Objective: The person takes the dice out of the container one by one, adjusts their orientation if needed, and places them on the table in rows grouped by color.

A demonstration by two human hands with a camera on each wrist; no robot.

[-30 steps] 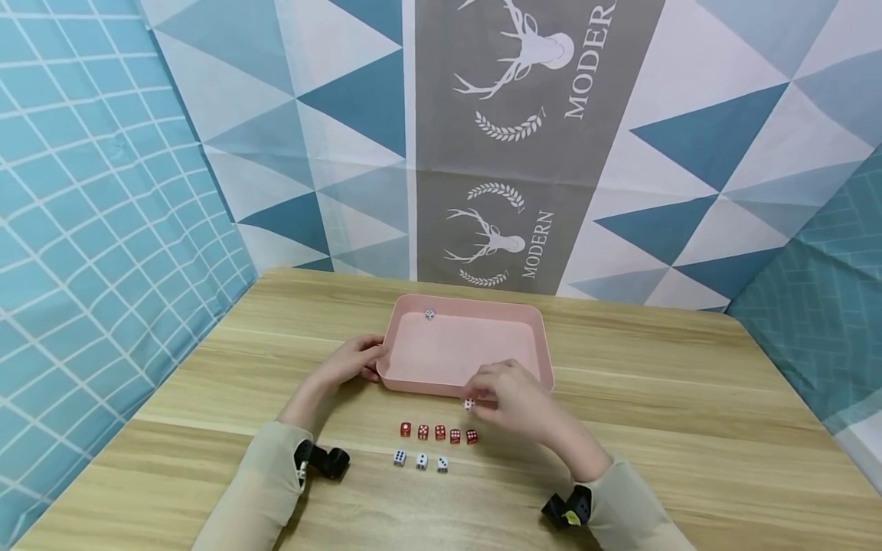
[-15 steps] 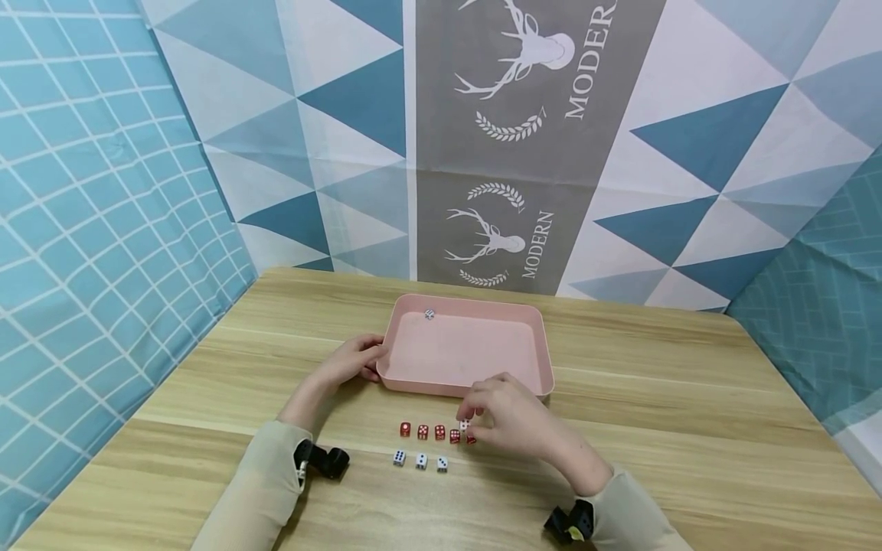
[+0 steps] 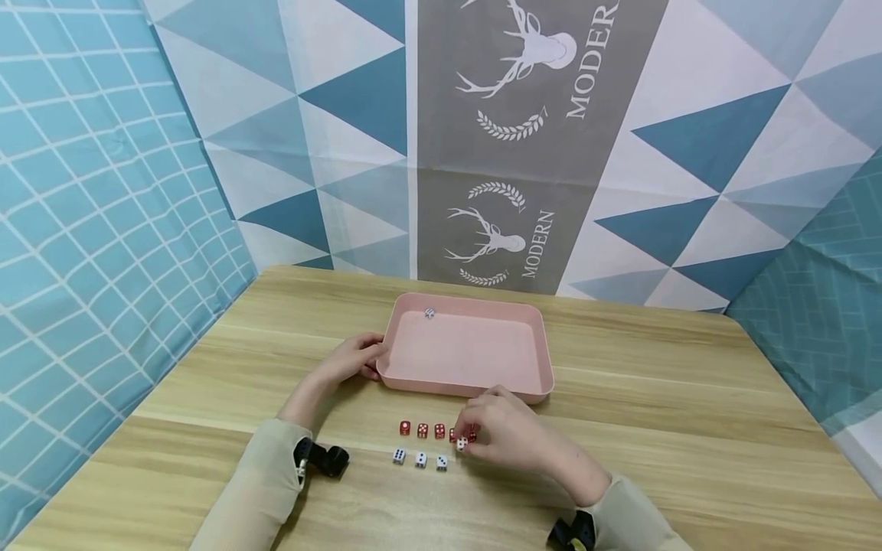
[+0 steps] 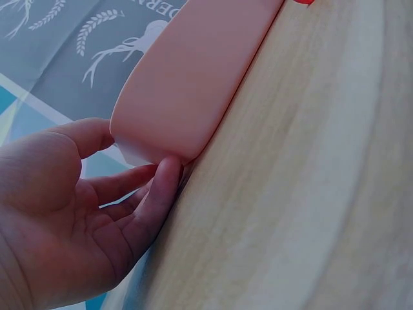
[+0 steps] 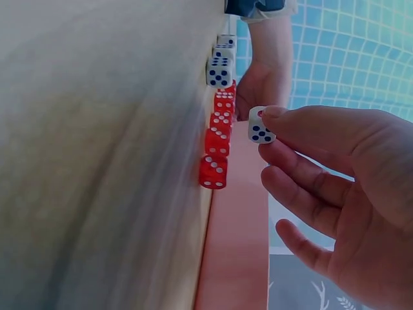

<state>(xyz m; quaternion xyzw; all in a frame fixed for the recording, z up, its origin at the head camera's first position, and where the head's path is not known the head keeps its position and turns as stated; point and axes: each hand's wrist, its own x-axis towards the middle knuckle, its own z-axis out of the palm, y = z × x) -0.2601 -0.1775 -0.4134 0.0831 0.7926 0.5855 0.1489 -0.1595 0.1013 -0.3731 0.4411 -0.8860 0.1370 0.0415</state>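
Note:
My right hand pinches a white die between thumb and fingertips, raised off the table. In the head view it overlaps the right end of a row of several red dice. Three white dice form a shorter row in front of the red ones. At the left end of a pink tray, my left hand holds the corner. The left wrist view has its thumb at the rim and fingertips low on the tray wall. Another die lies in the tray's far left corner.
The wooden table extends to both sides of the tray. A patterned backdrop rises behind it, and a blue checked cloth hangs at the left. Each wrist wears a black camera.
My right hand has carried the white die from the tray's front edge toward me, over the right end of the red row, and lower. My left hand has stayed on the tray.

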